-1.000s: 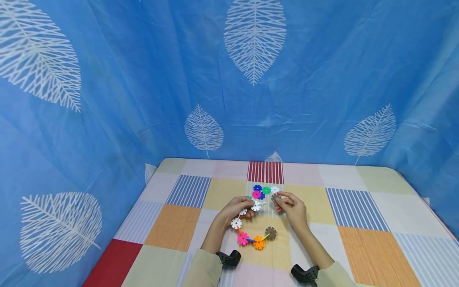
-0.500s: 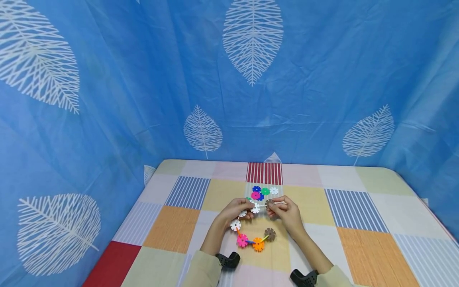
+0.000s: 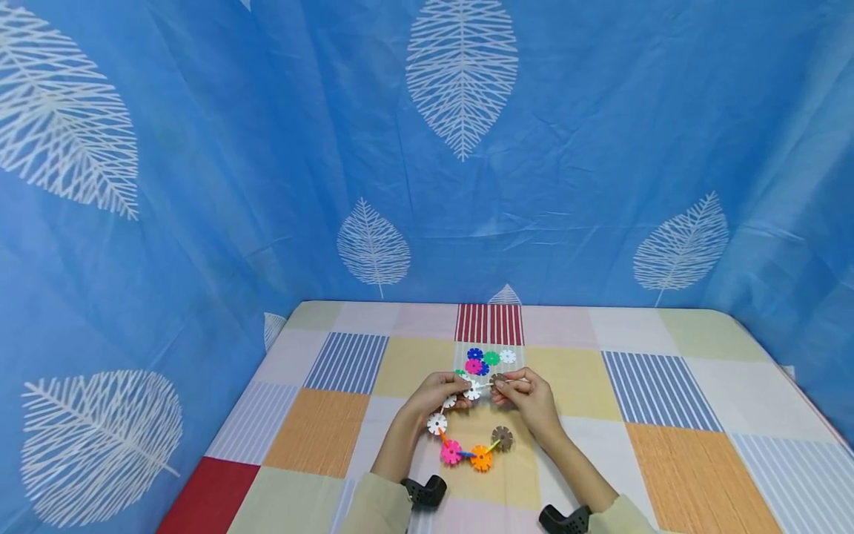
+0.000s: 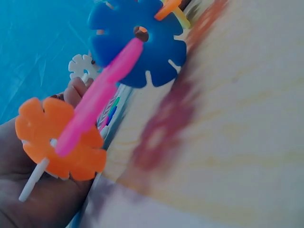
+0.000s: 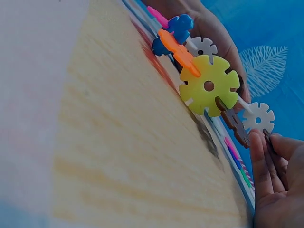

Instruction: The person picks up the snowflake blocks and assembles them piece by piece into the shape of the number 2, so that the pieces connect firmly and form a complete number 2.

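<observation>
A chain of slotted plastic snowflake discs hangs in a curve from my left hand, which pinches it near a white disc. Lower along it come a white disc, a pink disc, an orange disc and a brown disc at the free end. My right hand pinches another brown disc between thumb and fingers, right at a white disc of the chain. Close to the left wrist camera, an edge-on pink disc joins orange and blue discs.
Beyond my hands lie several loose discs, among them a blue disc, a green disc, a white disc and a pink disc. A patchwork cloth covers the table; a blue leaf-patterned curtain stands behind it.
My right hand has moved left with the brown disc, bringing it up against the white end of the chain. The left hand keeps its hold almost in place.
</observation>
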